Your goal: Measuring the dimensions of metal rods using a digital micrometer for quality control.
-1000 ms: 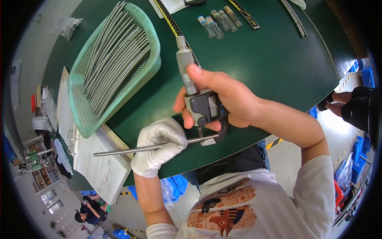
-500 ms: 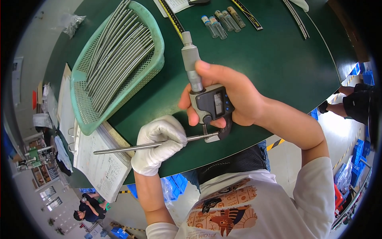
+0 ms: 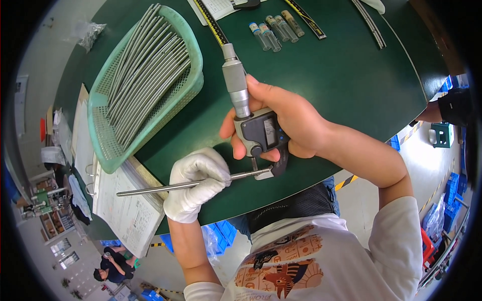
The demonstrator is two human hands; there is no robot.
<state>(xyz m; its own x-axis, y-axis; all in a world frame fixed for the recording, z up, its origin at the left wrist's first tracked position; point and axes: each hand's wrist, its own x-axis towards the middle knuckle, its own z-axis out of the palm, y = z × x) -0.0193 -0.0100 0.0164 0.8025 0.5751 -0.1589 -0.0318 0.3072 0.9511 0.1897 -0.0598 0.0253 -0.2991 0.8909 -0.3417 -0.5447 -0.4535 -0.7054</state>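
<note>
My left hand point(image 3: 197, 183), in a white glove, is closed around a thin metal rod point(image 3: 145, 191). The rod slants slightly upward to the right, and its right end sits between the jaws of a digital micrometer point(image 3: 261, 131). My bare right hand point(image 3: 296, 123) grips the micrometer by its body, with the thumb up by the grey thimble point(image 3: 234, 75) and fingers curled behind. The small display faces up. Whether both jaws press on the rod I cannot tell. Several similar rods lie in a light green plastic basket point(image 3: 195, 80) beyond my left hand.
An open ring binder with papers point(image 3: 130, 215) lies at the table's left edge. Capped clear tubes point(image 3: 273, 37) and a yellow-black ruler point(image 3: 211, 20) are at the back. More rods point(image 3: 369, 22) rest on the green table point(image 3: 351, 75) at far right. Another person point(image 3: 115, 266) sits beyond the left.
Both hands, rod and micrometer appear slightly further left and lower, as the basket and tubes also shift a little left in view. The grips stay the same.
</note>
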